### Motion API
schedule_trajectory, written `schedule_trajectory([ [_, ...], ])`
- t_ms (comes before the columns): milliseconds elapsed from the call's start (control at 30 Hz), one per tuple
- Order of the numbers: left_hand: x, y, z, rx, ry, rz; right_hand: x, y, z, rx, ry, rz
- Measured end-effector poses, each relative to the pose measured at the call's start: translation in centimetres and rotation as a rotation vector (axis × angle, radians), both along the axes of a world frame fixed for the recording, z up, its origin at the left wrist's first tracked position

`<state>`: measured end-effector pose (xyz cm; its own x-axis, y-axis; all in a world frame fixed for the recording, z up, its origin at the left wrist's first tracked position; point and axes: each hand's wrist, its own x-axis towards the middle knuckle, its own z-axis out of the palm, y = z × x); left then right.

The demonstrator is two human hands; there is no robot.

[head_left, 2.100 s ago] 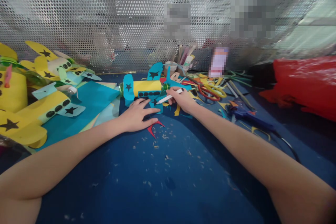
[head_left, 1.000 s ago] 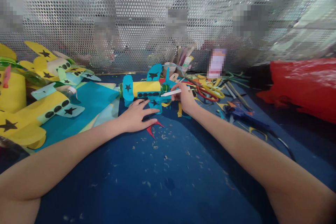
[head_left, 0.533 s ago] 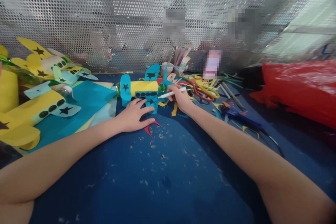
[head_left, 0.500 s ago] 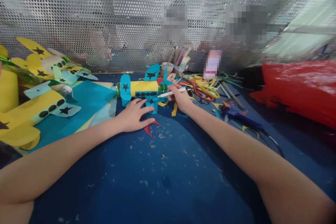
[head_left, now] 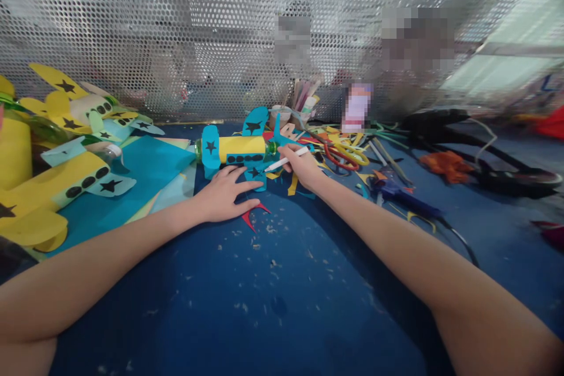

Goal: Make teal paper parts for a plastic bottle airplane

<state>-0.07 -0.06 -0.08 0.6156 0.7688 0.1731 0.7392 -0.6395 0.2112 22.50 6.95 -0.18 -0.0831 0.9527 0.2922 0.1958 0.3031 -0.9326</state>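
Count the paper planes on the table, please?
About 4: one blue-winged plane under the hands, three yellowish ones at left. The left pile overlaps, so more may be hidden.

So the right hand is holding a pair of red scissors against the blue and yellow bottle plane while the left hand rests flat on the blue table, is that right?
Not quite. In the head view the right hand holds a white marker pen, not scissors, its tip at the blue and yellow bottle plane. The red-handled scissors lie untouched further right. The left hand does rest flat on the blue table.
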Motion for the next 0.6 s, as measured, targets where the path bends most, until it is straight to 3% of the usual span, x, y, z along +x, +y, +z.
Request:
schedule_trajectory([
  [600,0.01,0.09,-0.04,-0.016,0.014,0.006,-0.2,0.18,-0.23,-0.087,0.006,0.019],
])
